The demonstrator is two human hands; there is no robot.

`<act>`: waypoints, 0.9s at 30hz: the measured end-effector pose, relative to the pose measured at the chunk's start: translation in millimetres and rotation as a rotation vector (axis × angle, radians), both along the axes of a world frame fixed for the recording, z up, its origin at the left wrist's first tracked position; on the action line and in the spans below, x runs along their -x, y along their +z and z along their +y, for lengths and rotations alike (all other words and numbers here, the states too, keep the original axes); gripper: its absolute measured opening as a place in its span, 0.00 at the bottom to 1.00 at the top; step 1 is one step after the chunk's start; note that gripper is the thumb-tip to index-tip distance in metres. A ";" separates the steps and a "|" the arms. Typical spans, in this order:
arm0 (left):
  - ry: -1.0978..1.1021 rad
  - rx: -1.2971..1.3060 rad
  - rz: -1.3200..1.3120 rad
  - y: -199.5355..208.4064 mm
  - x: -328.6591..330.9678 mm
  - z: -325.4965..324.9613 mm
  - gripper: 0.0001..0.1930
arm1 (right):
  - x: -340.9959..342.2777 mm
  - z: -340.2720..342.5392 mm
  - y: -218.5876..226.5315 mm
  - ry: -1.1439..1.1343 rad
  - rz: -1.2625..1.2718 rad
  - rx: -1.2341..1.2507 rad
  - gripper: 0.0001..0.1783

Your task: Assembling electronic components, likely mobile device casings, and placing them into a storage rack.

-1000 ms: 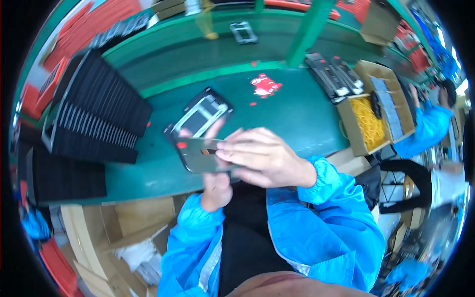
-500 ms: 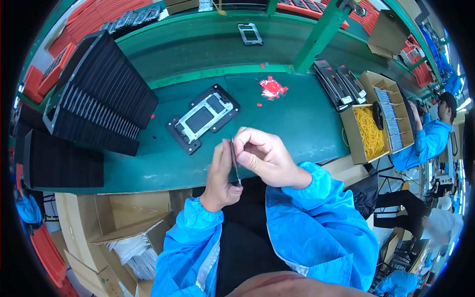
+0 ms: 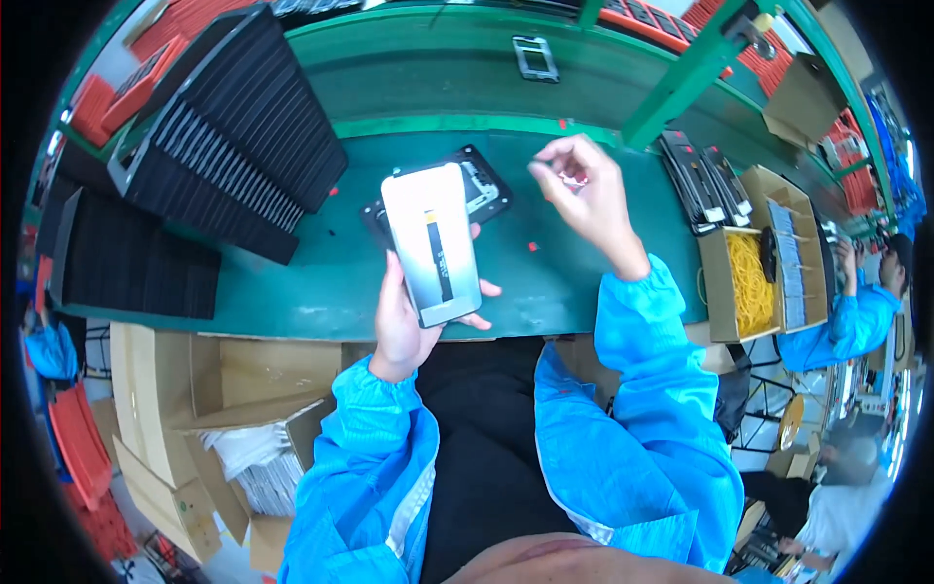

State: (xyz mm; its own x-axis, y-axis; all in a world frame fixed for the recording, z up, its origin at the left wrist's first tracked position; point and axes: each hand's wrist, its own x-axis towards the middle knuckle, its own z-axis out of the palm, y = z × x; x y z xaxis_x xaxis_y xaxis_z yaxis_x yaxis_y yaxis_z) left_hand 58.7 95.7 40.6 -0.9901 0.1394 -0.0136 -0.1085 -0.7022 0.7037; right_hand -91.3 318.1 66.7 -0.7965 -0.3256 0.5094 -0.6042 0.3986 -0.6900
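Left hand [image 3: 409,326] gripped a flat grey panel [image 3: 434,241] from beneath, fingers wrapped around its lower end, fingertips showing past its right edge. Panel held roughly upright in the view, slightly tilted, a dark strip running down its middle, raised above the near edge of the green desk [image 3: 321,282]. Right hand [image 3: 582,190] lifted over the desk's middle, well apart from the panel, fingers curled and pinched on a small pale scrap [image 3: 572,179]; too small to tell what kind.

Black frame-shaped fixture [image 3: 479,187] lay flat on the desk, partly hidden behind the panel's top end. Rows of black trays [image 3: 233,136] stacked on edge at the desk's left side, a second block [image 3: 126,263] at the left near corner. Small red bits [image 3: 532,246] scattered on the mat near the middle. Slim dark parts [image 3: 699,180] lined up toward the right edge, beside an open carton of yellow rubber bands [image 3: 747,282]. Another frame part [image 3: 536,56] sat on the far green shelf. Cardboard boxes [image 3: 195,389] stood below the near edge at left. Another person's blue sleeve [image 3: 846,326] visible past the right end.
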 end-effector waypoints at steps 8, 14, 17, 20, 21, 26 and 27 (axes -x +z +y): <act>0.013 0.051 0.030 11.7 8.6 -13.2 0.40 | -12.4 -44.8 33.8 1.234 -0.985 -0.254 0.18; -0.049 0.118 0.110 11.5 12.7 -27.3 0.39 | -6.1 -47.2 37.3 0.945 -0.773 -0.032 0.22; -0.035 0.109 0.087 20.4 20.6 -23.2 0.39 | -3.4 -51.0 13.9 1.023 -0.786 -0.043 0.23; 0.034 0.215 -0.001 25.9 22.6 -19.1 0.39 | -5.3 -47.1 -4.1 1.152 -0.757 -0.032 0.25; 0.020 0.252 0.026 25.3 24.6 -20.8 0.39 | -2.0 -42.8 3.5 1.047 -0.730 0.092 0.24; -0.044 0.247 0.055 19.5 32.8 -23.9 0.39 | -5.9 -35.5 23.0 0.925 -0.729 0.149 0.20; -0.053 0.205 0.041 19.1 34.1 -24.0 0.39 | -7.2 -35.3 23.2 0.978 -0.758 0.052 0.19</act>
